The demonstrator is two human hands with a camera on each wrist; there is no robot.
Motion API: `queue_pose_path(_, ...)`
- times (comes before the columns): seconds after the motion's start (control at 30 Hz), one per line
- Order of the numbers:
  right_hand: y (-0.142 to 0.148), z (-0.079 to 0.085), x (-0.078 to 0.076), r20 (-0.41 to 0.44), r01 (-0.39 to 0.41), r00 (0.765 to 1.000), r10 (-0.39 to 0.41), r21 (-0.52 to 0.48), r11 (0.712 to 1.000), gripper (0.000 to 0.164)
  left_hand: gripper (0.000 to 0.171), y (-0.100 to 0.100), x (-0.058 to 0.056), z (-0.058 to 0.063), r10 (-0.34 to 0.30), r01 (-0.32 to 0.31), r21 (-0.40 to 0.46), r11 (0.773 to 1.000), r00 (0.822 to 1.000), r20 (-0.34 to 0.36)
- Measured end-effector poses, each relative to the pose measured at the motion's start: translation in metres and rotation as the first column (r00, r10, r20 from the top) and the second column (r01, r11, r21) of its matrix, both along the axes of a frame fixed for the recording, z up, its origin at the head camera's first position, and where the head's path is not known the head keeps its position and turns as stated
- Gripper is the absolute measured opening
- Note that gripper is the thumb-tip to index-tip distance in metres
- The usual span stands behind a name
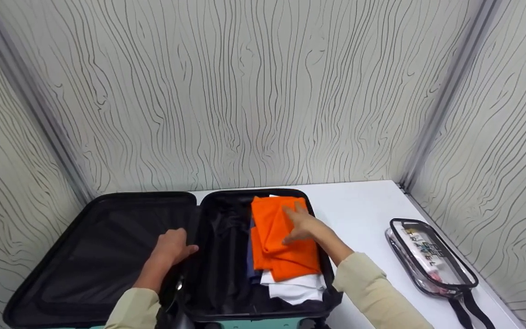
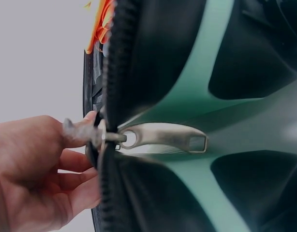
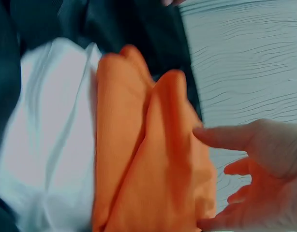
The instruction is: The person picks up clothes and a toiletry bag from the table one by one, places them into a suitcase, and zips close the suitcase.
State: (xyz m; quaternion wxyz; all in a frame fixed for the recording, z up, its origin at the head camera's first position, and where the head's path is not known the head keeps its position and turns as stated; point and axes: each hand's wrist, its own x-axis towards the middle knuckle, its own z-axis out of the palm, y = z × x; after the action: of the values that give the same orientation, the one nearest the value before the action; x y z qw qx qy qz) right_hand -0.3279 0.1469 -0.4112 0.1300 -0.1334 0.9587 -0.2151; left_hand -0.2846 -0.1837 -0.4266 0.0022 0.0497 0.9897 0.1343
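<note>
An open black-lined suitcase holds a stack of clothes in its right half. On top lies a folded orange garment, with white garments and a dark blue one beneath. My right hand is over the orange garment, fingers spread; in the right wrist view the thumb and fingertips are at its edge. My left hand is by the inner edge between the two halves, fingers loosely curved and thumb out to the right. A metal zipper pull hangs near it; some fingertips are hidden behind the zipper edge.
On the white table, to the right, lies a clear travel pouch with black trim, a strap and items inside. The suitcase's other half lies flat on the left. Patterned wall panels stand behind and at both sides.
</note>
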Motion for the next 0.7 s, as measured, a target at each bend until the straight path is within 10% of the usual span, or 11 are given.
queue_pose_path(0.33, -0.004, -0.007, -0.023, 0.129, -0.095, 0.990, 0.065, 0.243, 0.965, 0.105, 0.028, 0.005, -0.003, 0.009, 0.001, -0.002, 0.028, 1.000, 1.000, 0.025)
queue_pose_path(0.7, 0.034, -0.011, -0.001, -0.175, -0.224, 0.963, 0.205, -0.098, 0.970, 0.077, 0.029, -0.002, -0.001, 0.001, 0.003, -0.003, 0.019, 1.000, 1.000, 0.007)
